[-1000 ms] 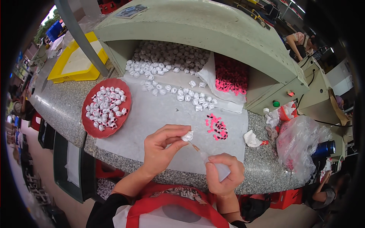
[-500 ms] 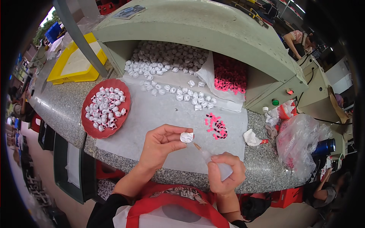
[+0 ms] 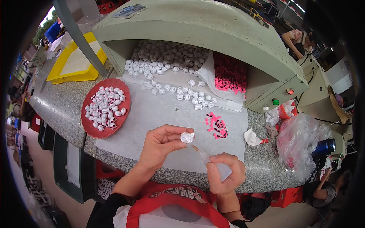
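Note:
Between the thumb and fingers of my left hand (image 3: 161, 144) is pinched a small round white piece (image 3: 186, 137). My right hand (image 3: 226, 173) is wrapped round a translucent squeeze bottle (image 3: 219, 168), tilted so its thin brownish nozzle points at the white piece. The tip sits at or very near the piece's lower right edge; whether it touches I cannot tell. Just beyond my hands, small pink and black parts (image 3: 217, 125) lie scattered on a white paper sheet (image 3: 163, 114). Rows of similar white pieces (image 3: 195, 97) rest farther back on the sheet.
A red scalloped plate (image 3: 86, 123) of white and dark-red pieces stands at left, a yellow tray (image 3: 57, 78) behind it. A pale green metal housing (image 3: 197, 22) arches over heaps of white pieces and pink parts. At right are crumpled tissue (image 3: 251, 137) and a clear plastic bag (image 3: 300, 140).
The bottle and its nozzle have shifted very slightly left toward the white piece. My left hand stays almost still, with the piece turned a little.

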The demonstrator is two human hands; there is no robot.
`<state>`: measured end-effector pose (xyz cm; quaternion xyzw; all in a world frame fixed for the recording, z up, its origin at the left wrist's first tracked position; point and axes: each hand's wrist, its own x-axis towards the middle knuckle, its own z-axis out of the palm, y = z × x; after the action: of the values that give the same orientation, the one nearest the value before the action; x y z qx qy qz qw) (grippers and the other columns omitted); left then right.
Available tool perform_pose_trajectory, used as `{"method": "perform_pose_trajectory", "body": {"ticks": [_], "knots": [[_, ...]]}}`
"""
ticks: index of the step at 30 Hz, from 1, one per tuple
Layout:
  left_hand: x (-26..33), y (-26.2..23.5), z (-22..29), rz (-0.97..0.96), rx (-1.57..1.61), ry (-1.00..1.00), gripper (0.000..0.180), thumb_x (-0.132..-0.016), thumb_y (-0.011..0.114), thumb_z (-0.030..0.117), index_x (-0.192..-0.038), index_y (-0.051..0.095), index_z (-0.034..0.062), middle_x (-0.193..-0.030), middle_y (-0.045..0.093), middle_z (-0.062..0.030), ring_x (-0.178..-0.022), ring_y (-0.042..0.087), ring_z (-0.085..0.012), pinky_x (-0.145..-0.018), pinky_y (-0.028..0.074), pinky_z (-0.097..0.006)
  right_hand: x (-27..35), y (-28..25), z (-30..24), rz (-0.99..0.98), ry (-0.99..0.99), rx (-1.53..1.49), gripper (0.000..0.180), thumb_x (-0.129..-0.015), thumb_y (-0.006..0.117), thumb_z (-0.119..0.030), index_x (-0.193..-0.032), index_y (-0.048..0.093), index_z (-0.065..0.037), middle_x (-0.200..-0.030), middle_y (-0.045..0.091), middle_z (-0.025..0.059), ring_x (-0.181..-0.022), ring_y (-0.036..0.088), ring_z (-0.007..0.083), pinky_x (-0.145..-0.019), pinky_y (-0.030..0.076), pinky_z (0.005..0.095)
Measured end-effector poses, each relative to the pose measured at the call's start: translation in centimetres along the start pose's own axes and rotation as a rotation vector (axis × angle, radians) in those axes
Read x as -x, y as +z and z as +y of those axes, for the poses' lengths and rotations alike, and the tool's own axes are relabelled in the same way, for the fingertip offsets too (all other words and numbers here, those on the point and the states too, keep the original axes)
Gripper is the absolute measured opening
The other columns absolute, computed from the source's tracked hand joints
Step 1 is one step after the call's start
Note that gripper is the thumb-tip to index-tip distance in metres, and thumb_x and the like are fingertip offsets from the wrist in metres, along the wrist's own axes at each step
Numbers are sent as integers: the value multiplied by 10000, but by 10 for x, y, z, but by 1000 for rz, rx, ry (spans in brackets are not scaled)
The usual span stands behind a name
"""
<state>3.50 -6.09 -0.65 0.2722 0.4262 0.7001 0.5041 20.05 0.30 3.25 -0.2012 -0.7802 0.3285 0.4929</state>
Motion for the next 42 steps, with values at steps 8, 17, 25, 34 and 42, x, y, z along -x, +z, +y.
{"method": "perform_pose_trajectory", "body": {"ticks": [8, 17, 25, 34, 42], "knots": [[-1, -13, -10, 11, -51, 6, 305, -727, 567, -117, -1022, 538, -41, -1039, 584, -152, -930, 588, -177, -795, 484, -258, -4, 2, 87, 150, 843, -372, 181, -712, 599, -97, -857, 584, 11, -753, 614, 118, -631, 595, 174, -509, 452, 248], [2, -15, -8, 62, -56, 11, 321, -739, 571, -102, -1051, 522, -44, -1034, 584, -150, -909, 599, -187, -789, 485, -255, -1, 31, 152, -307, 352, 735, 172, -714, 627, -128, -843, 627, -15, -760, 604, 108, -647, 591, 242, -612, 471, 307], [-3, -1, -20, 34, -185, 123, 315, -754, 529, -132, -1055, 536, -38, -1051, 557, -120, -931, 570, -167, -801, 488, -262, -13, 19, 35, -258, 629, -274, 81, -708, 668, -8, -773, 623, 10, -666, 578, 6, -606, 531, 51, -542, 422, 180], [3, 9, -3, -65, -243, 153, 283, -742, 534, -145, -1001, 576, -38, -1101, 517, -156, -991, 542, -198, -832, 487, -276, -11, 17, 35, -222, 545, -141, 107, -678, 696, -2, -744, 612, 2, -680, 597, 20, -615, 536, 61, -563, 426, 189], [7, 12, -8, -62, -165, 207, 276, -751, 539, -131, -1011, 573, -43, -1063, 542, -157, -970, 553, -205, -830, 489, -281, -4, 17, 29, -156, 477, -186, 136, -649, 704, 27, -733, 601, 0, -712, 594, 43, -652, 547, 89, -585, 434, 206]]}}
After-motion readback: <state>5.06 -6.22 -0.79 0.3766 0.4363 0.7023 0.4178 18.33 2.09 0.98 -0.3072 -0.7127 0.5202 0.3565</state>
